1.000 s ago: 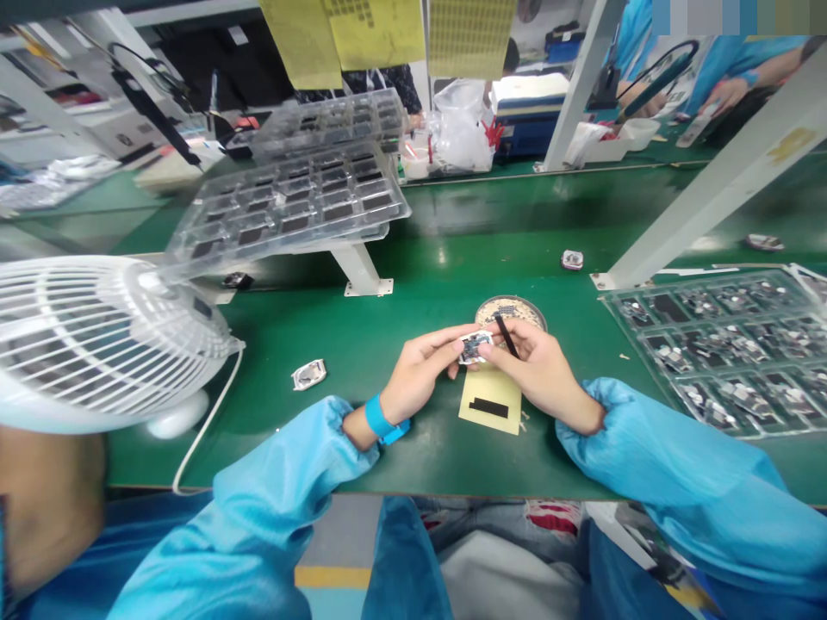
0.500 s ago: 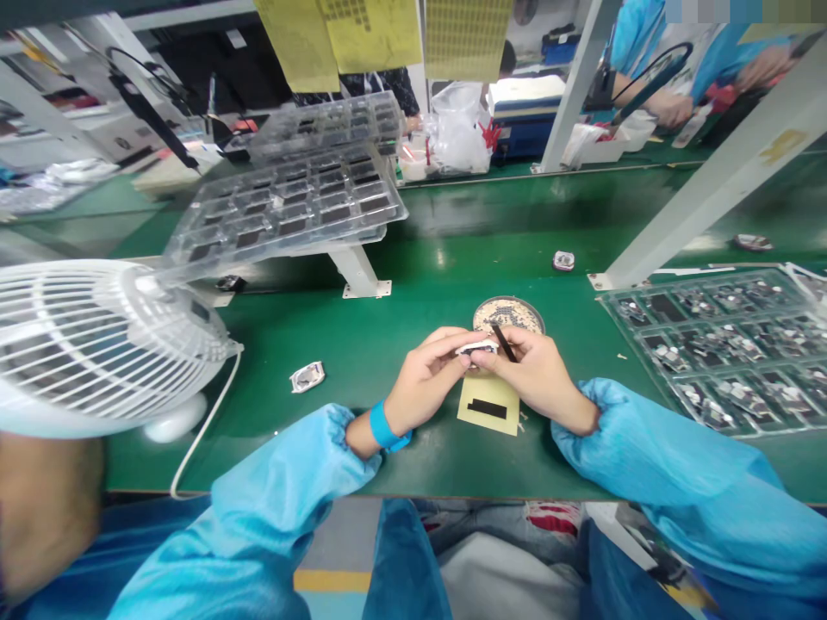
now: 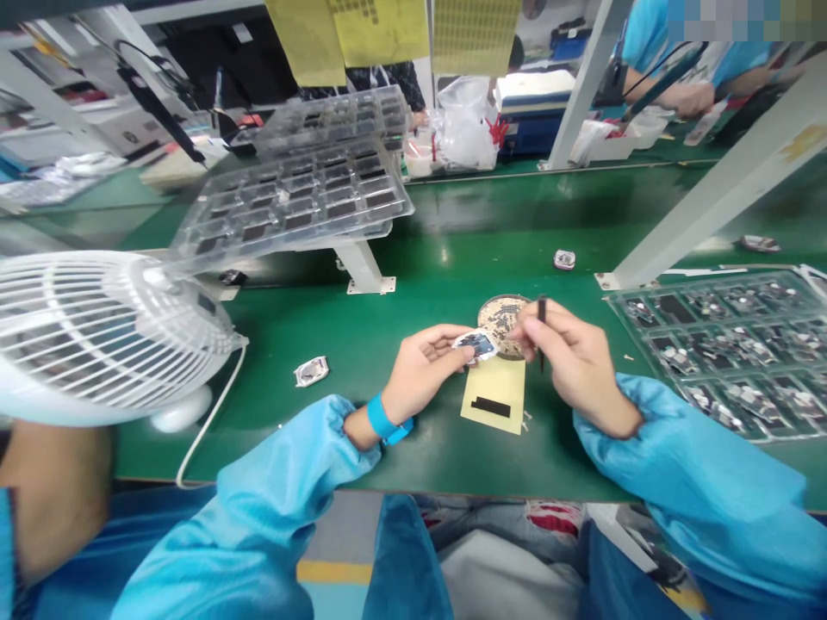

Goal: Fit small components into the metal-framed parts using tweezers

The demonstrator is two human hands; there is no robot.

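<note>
Between fingertips, left hand (image 3: 423,366): small board (image 3: 476,345).

The left hand (image 3: 423,366) is pinching a small white-framed circuit part (image 3: 476,345) in its fingers (image 3: 452,337); the right hand (image 3: 572,357) is holding a thin black stick (image 3: 541,312) over a round dish of tiny parts (image 3: 499,312) on the green desk (image 3: 362,344).

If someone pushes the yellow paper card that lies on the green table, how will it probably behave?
The yellow card looks thin and lies flat on the green table, so it would probably slide easily and feel very light. Picked up by one edge, it may bend a little. The black strip on it seems stuck on, so it would likely move along.
</note>
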